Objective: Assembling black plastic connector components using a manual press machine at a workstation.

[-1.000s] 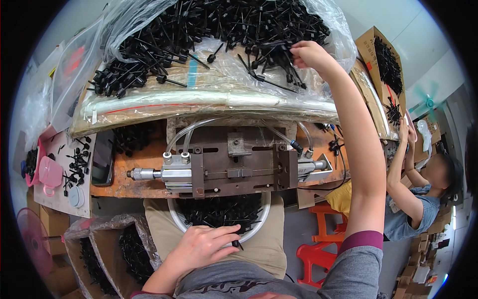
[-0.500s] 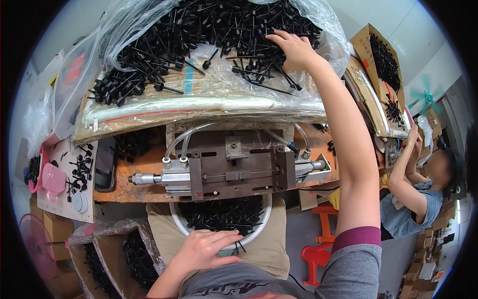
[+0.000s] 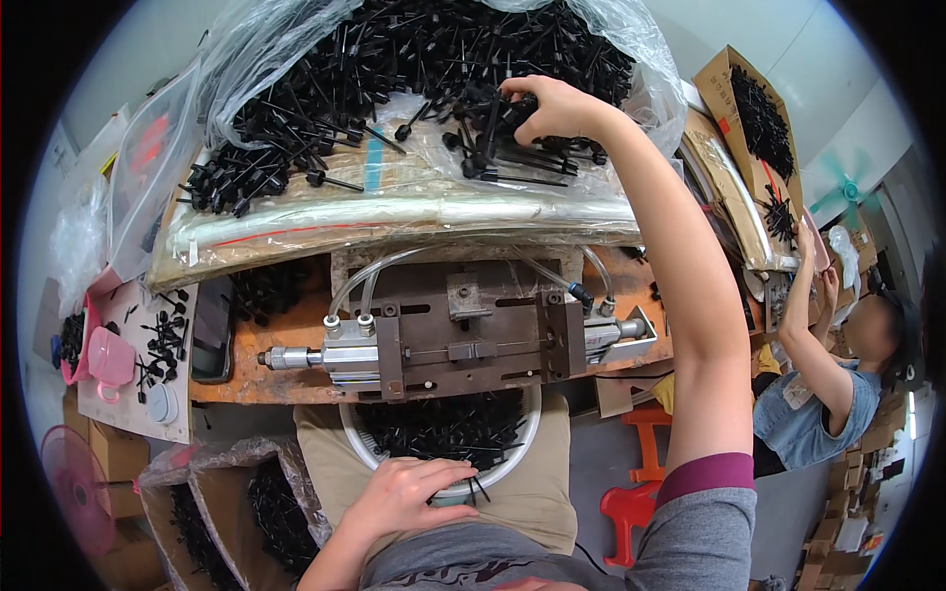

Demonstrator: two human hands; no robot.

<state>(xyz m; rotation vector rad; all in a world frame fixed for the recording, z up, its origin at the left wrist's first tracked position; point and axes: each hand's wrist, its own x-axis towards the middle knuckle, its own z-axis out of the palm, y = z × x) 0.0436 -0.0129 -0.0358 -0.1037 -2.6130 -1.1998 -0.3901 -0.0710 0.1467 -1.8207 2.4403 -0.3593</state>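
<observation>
Black stemmed parts lie heaped amid clear plastic sheeting at the top of my head view, beyond the metal fixture. Right hand: extended past the fixture to the heap's near side, thumb and fingers curved about a cluster of parts; I cannot tell whether they grip it. Left hand: palm down at the near rim of the round basin, which sits over the lap and contains more such parts. Thin stems project beside its fingertips; I cannot confirm a hold. Hand-to-hand position: well apart.
</observation>
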